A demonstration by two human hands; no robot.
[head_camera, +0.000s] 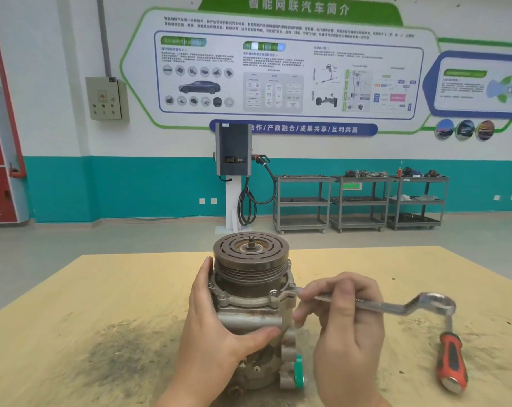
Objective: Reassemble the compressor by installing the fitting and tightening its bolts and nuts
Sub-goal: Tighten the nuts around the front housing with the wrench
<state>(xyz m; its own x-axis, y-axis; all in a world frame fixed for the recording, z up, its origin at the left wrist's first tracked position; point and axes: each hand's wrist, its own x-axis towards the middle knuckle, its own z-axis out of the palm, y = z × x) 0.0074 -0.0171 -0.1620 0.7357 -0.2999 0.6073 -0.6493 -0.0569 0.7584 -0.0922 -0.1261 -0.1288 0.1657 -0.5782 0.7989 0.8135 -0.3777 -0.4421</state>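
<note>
A: Standing upright near the table's (72, 289) front edge, the compressor (250, 292) has flange bolts seated; judging by this, tightening is underway.

B: Hands?

A: Left hand (219, 327) wraps the body; right hand (341, 318) grips a wrench (395, 306) on a right-side bolt (274, 294).

B: Room?

A: Open tabletop rightward, except a screwdriver (452, 358).

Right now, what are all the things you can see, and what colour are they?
Compressor: one, grey with brown pulley, upright mid-table.
Wrench: one, silver, its end on a flange bolt at the compressor's right.
Screwdriver: one, orange and black handle, lying on table's right.
Table: one, tan, with dark grime.
Charging post: one, white and dark, at the wall.
Carts: three, grey, along the wall.
Control box: one, beige, on wall.
Left hand: grips the compressor.
Right hand: holds the wrench.
</note>
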